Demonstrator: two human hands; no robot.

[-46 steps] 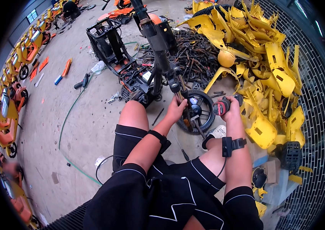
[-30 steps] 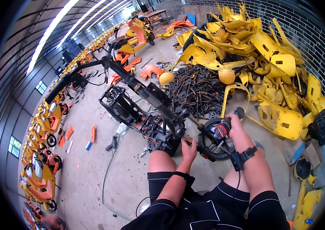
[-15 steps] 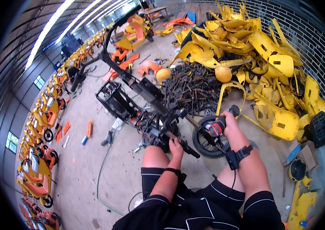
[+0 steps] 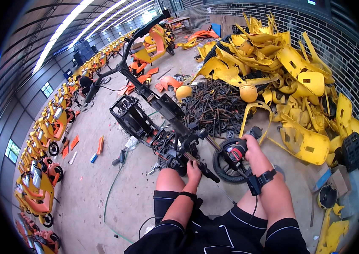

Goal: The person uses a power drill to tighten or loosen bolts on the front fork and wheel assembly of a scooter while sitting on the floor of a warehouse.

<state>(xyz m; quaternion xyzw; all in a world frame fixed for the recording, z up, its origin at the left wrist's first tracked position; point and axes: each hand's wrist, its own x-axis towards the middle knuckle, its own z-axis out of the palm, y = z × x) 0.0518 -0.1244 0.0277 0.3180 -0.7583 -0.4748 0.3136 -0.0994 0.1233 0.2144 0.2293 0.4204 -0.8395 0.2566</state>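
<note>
Yellow panel heap: one, to the right against the brick wall; too tangled to count its pieces point(image 4: 291, 61).
Stripped frame: one two-wheeler's black frame point(image 4: 166, 111), leaning up and left from in front of the knees.
Dark metal parts: one pile beyond the frame, too many to count point(image 4: 215, 103).
Right forearm: slants up and leftward from the lower edge, one strapped black box near the wrist point(image 4: 272, 190).
Left forearm: rises steeply beside the left thigh, one black band round it point(image 4: 179, 211).
Front wheel: one, black, below the right hand point(image 4: 221, 172).
Fork legs: two; the near one point(image 4: 208, 172) runs clear of the wheel, the other goes down to it.
Right hand: fingers closed round a red-and-black power tool, held above the wheel point(image 4: 252, 146).
Left hand: curled round the near leg, by the left knee point(image 4: 194, 171).
Power tool: one in hand point(image 4: 238, 153).
</note>
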